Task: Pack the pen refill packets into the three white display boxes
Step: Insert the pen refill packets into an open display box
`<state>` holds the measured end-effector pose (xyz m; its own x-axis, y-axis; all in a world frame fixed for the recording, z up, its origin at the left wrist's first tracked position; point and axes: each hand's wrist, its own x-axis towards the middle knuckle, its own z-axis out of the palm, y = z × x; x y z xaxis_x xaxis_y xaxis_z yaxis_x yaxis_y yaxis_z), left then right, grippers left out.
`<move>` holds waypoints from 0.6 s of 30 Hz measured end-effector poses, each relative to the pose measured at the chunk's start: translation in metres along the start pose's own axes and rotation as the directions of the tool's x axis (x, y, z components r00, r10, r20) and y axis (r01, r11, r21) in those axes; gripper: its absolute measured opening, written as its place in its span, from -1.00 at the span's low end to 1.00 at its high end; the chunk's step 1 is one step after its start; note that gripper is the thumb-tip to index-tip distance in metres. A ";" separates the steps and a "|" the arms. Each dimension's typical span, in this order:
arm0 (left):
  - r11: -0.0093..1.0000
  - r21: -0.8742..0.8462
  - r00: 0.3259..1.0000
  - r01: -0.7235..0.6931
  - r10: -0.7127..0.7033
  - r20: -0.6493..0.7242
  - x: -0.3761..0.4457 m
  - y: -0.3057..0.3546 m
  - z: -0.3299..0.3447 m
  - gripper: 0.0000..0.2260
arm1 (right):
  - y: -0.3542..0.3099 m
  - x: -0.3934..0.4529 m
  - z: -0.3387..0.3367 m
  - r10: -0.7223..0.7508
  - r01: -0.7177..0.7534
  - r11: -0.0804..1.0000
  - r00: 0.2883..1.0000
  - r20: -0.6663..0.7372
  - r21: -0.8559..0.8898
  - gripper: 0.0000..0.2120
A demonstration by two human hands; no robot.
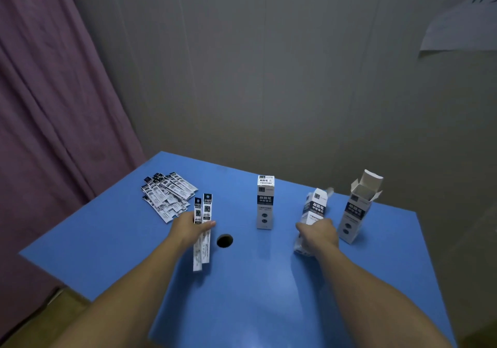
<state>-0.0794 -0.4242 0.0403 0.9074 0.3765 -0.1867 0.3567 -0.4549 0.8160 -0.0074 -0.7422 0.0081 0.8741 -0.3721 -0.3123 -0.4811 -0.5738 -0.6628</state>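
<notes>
The left hand (188,226) pinched two refill packets (202,229) upright; the right hand (318,233) curled its fingers around a tilted display box (313,213) on the worktop (242,294).

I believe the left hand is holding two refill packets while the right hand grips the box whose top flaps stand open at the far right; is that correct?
Not quite. In the head view the right hand grips the tilted middle box; the open-flapped box stands untouched beside it. The left hand does hold two refill packets.

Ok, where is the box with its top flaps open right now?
In the head view, the open-flapped box stands at the far right of the blue table, just beyond the right hand, which grips another box.
</notes>
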 end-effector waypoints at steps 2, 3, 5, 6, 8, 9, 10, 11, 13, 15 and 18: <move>0.999 -0.030 1.000 -0.014 0.014 0.002 0.000 0.007 -0.001 -0.87 | 0.003 -0.004 -0.006 -0.087 0.087 0.996 0.996 0.009 0.021 -0.49; 0.999 -0.046 1.000 -0.020 0.021 0.003 0.001 0.010 -0.003 -0.87 | 0.005 -0.005 -0.007 -0.130 0.128 0.990 0.991 0.018 0.060 -0.52; 0.996 -0.074 0.999 -0.041 0.041 0.004 0.000 0.020 -0.005 -0.88 | 0.011 -0.007 -0.012 -0.198 0.187 0.967 0.979 0.048 0.173 -0.56; 0.994 -0.093 0.998 -0.058 0.059 0.006 -0.002 0.026 -0.006 -0.88 | 0.013 -0.010 -0.014 -0.228 0.209 0.953 0.971 0.068 0.218 -0.57; 0.983 -0.150 0.995 -0.102 0.103 0.000 -0.006 0.039 -0.009 -0.88 | 0.018 -0.019 -0.021 -0.311 0.274 0.929 0.943 0.120 0.250 -0.58; 0.975 -0.184 0.992 -0.125 0.126 -0.006 -0.010 0.047 -0.011 -0.88 | 0.021 -0.023 -0.022 -0.358 0.317 0.915 0.924 0.138 0.248 -0.60; 0.964 -0.220 0.989 -0.149 0.149 -0.014 -0.014 0.055 -0.012 -0.89 | 0.024 -0.029 -0.023 -0.401 0.359 0.899 0.905 0.143 0.251 -0.62; 0.952 -0.255 0.985 -0.169 0.168 -0.027 -0.018 0.062 -0.014 -0.89 | 0.027 -0.036 -0.023 -0.436 0.390 0.882 0.888 0.144 0.263 -0.64; 0.918 -0.332 0.977 -0.214 0.205 -0.064 -0.027 0.078 -0.018 -0.90 | 0.034 -0.051 -0.020 -0.503 0.449 0.845 0.852 0.148 0.291 -0.67; 0.879 -0.399 0.965 -0.261 0.249 -0.083 -0.040 0.093 -0.022 -0.91 | 0.037 -0.069 -0.016 -0.569 0.503 0.804 0.806 0.163 0.316 -0.68; 0.826 -0.447 0.936 -0.344 0.338 -0.095 -0.066 0.116 -0.026 -0.91 | 0.038 -0.092 -0.012 -0.634 0.544 0.755 0.749 0.193 0.365 -0.68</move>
<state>-0.1035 -0.4809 0.1611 0.9490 0.2755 0.1534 -0.1170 -0.1442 0.9826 -0.1073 -0.7387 0.0196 0.9726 0.2259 0.0543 0.1371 -0.3692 -0.9192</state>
